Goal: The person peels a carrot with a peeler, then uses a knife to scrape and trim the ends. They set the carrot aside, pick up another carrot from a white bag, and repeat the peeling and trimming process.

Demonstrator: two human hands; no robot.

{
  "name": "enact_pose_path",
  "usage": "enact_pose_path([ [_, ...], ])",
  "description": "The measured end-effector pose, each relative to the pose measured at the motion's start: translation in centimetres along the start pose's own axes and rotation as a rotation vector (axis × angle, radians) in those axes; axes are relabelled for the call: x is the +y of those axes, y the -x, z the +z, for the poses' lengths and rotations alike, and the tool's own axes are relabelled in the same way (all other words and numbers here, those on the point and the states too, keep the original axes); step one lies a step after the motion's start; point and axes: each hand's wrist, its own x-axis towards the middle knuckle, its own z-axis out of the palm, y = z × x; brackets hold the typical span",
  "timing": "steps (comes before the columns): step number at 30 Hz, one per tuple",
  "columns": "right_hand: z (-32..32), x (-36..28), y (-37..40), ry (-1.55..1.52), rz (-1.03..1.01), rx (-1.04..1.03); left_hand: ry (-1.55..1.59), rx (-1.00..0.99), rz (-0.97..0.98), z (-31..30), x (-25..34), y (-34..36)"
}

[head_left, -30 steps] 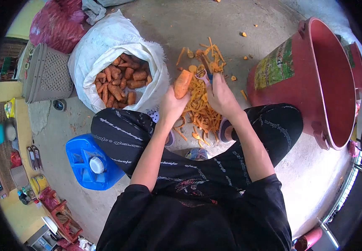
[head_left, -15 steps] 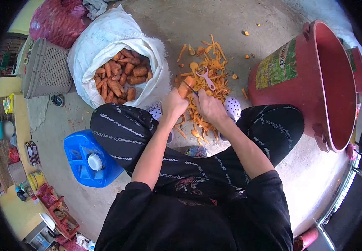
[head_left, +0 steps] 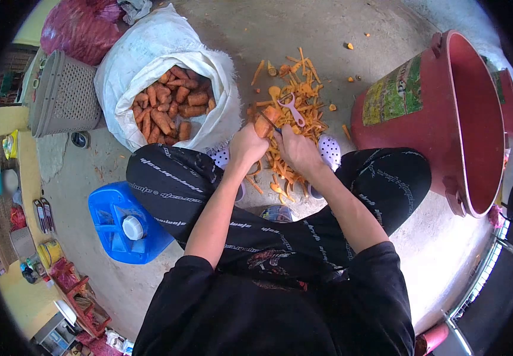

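Observation:
My left hand (head_left: 248, 144) is closed around the lower end of a thick carrot (head_left: 266, 120), which points up and away from me. In my right hand (head_left: 298, 151) is a knife (head_left: 272, 124), its handle mostly hidden by the fingers. The dark blade lies against the carrot's side. Just beyond my hands, a pink peeler (head_left: 292, 109) rests on a heap of orange peelings and carrot ends (head_left: 305, 89) on the floor between my shoes.
An open white sack (head_left: 150, 47) of unpeeled carrots (head_left: 164, 110) leans at the left. A big red tub (head_left: 428, 127) stands at the right. Near my left knee is a blue jerrycan (head_left: 127, 224). Behind it are a grey crate (head_left: 69, 95) and a red mesh sack (head_left: 81, 29).
The carrot has turned slightly in my left hand, and the blade sits a little differently against it. Both hands stay in almost the same place.

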Motion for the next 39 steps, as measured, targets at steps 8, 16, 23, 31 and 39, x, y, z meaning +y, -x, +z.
enact_pose_path([
  [8, 3.3, 1.9, -0.2, 0.046, 0.026, -0.007, -0.056, -0.079, 0.000, 0.0, 0.0, 0.4],
  [16, 2.0, 2.0, 0.1, 0.031, 0.058, -0.137, -0.022, -0.158, 0.025, 0.3, -0.1, 0.1],
  [23, 14.6, 10.3, -2.1, -0.014, 0.088, -0.078, 0.235, -0.237, 0.085, 0.0, 1.5, 1.0],
  [31, 15.4, 9.4, -3.3, -0.142, 0.149, -0.056, 0.569, -0.036, 0.510, 1.4, 0.3, 0.4],
  [39, 14.8, 10.8, -2.5, -0.100, 0.306, -0.035, 0.759, -0.100, 0.491, 0.7, 1.4, 1.1],
])
